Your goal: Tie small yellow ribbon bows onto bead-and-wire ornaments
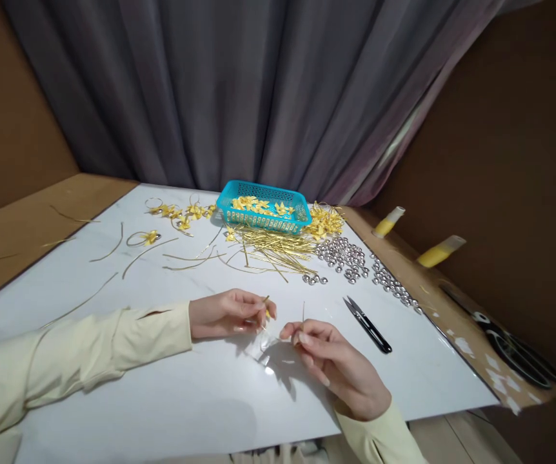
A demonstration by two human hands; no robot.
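Observation:
Near the middle of the white board (181, 386), my left hand (239, 311) is closed in a pinch on a small yellow piece (268, 314) with a gold wire end. To its right, my right hand (333, 361) is pinched on a thin wire (304, 311) that sticks up above the fingertips. Between the hands lies a small clear, shiny piece (261, 345); whether either hand touches it is hard to tell. Gold wires (278, 248) are piled beyond the hands. Black thread snips (367, 325) rest to the right of my right hand.
A blue basket (263, 222) with yellow flowers stands at the back. More yellow flowers (325, 221) lie beside it. Silver beads (343, 254) are spread at the right. Large black scissors (515, 348) and two yellow tubes (389, 222) are along the right edge.

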